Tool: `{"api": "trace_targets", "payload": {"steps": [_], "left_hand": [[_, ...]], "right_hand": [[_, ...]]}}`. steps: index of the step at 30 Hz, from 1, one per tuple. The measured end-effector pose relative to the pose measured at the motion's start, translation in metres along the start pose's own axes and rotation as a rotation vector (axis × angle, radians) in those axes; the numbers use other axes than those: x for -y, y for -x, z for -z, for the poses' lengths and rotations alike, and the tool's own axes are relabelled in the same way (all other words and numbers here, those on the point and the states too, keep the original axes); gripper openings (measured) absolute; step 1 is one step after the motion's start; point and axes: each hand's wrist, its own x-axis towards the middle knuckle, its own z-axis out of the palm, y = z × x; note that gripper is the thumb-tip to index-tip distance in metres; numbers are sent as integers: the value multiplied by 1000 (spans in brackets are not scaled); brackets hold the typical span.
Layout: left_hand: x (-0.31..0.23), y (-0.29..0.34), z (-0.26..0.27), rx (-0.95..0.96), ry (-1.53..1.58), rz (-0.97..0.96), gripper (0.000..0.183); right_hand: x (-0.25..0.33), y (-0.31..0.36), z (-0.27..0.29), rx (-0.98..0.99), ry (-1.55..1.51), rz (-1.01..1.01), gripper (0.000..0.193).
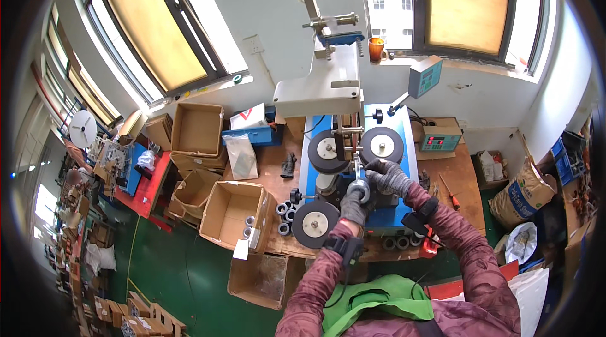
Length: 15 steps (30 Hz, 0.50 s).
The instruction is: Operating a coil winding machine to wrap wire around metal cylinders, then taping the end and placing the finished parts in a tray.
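Both my hands wear dark grey gloves and work at a blue-topped bench machine (pixel 409 147) with several dark rubber wheels (pixel 379 137). My left hand (pixel 355 205) is closed round a grey metal ring (pixel 360 188), in front of the machine's middle. Just to the right and a little farther off, my right hand (pixel 390 177) has its fingers curled together beside the small shiny metal parts between the wheels. What its fingertips grip, if anything, is too small to tell. Similar grey rings (pixel 285 210) stand grouped left of the front wheel (pixel 315 224).
An open cardboard box (pixel 218 210) with a few rings stands left of the machine. A control box (pixel 440 141) sits at the back right, under a tilted display (pixel 426 77). An orange-handled screwdriver (pixel 452 195) lies right. More rings (pixel 402 241) line the bench's front edge.
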Motion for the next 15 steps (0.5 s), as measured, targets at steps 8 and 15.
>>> {"api": "trace_targets", "payload": {"steps": [8, 15], "left_hand": [[26, 30, 5, 27, -169, -177, 44], [115, 117, 103, -81, -724, 56, 36]], "right_hand": [[-32, -20, -23, -19, -136, -242, 26], [-136, 119, -62, 0, 208, -459, 22]]}}
